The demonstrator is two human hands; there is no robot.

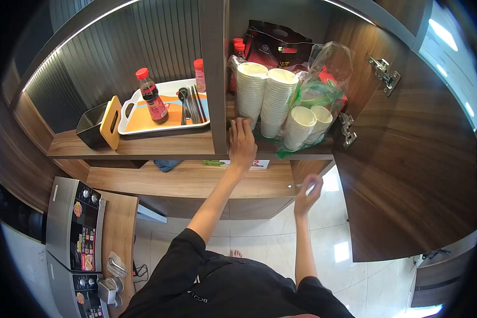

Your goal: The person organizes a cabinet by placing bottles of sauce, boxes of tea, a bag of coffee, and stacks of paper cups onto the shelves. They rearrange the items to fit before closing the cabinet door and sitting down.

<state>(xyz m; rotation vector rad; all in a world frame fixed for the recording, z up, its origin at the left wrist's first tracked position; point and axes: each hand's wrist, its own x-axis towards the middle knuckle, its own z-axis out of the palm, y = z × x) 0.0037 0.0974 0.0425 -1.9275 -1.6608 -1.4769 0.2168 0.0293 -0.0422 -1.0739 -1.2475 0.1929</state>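
Note:
My left hand (pixel 242 143) is at the front edge of the cabinet shelf, close to the dark upright divider (pixel 215 79). Its fingers bend over the edge and their tips are hidden. Just behind it rise two tall stacks of white paper cups, a left stack (pixel 251 93) and a right stack (pixel 277 100), in clear plastic. Shorter cups (pixel 300 127) lean in a green-tinted bag (pixel 319 95) to the right. Lower down, my right hand (pixel 308 195) hovers in front of the cabinet, fingers curled in toward the thumb; anything held there is too small to name.
The open cabinet door (pixel 408 153) hangs at right. On the left shelf, a white tray (pixel 127 124) carries a red-capped bottle (pixel 152 98) and cutlery (pixel 192 106). A black box (pixel 91 127) stands beside it. Steel appliances (pixel 79 217) are at lower left.

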